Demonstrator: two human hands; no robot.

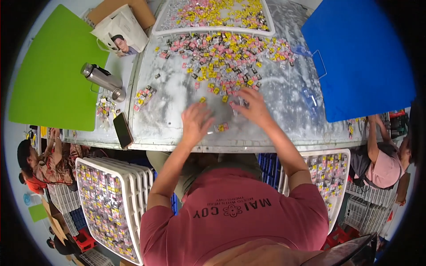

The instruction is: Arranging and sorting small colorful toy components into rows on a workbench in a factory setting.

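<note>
Many small plastic pieces in pink, yellow, black and clear (pixel 217 66) lie in a loose heap on the metal tabletop (pixel 159 128). My left hand (pixel 195 123) hovers over the near part of the table, slightly blurred, fingers apart and nothing visible in them. My right hand (pixel 255 107) reaches to the near edge of the heap, thumb and fingers spread around a few pieces there; whether it touches them is unclear. Between and below my hands lies a small cluster of pieces (pixel 221 127). Another little group of pieces (pixel 143 97) sits left of my left hand.
A white tray of pieces (pixel 213 31) stands at the back. Green (pixel 53 71) and blue boards (pixel 359 57) flank the table. On the left are a steel flask (pixel 101 76), phone (pixel 123 130) and bag (pixel 122 33). Filled white trays (pixel 106 208) stand below. Other people sit either side.
</note>
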